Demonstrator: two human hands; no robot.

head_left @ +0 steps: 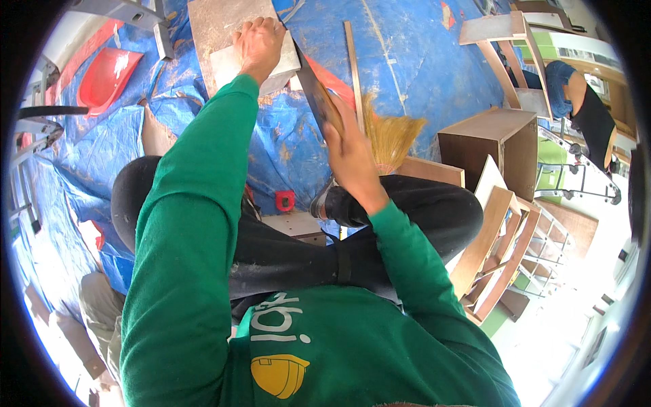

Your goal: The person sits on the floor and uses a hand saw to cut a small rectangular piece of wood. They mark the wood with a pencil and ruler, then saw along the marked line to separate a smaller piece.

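Note:
My left hand [260, 46] presses down on a pale wooden board [227, 64], its fingers curled over the top. The board lies on a larger wood sheet [210, 24] dusted with sawdust. In my right hand [352, 152] is the wooden handle of a handsaw, fingers wrapped round it. The saw's dark blade [310, 76] runs up along the right edge of the board, slightly blurred. Whether its teeth are inside a cut cannot be told. Between my bent legs, a red tape measure [285, 200] rests near a pale board piece [288, 224].
A straw broom [393, 139] lies right of the saw on blue tarp [434, 68]. A red dustpan [108, 80] is at the left, near a metal ladder [163, 41]. Brown cabinet boxes [491, 139] and wooden frames [488, 251] stand right. Another person [590, 115] is at far right.

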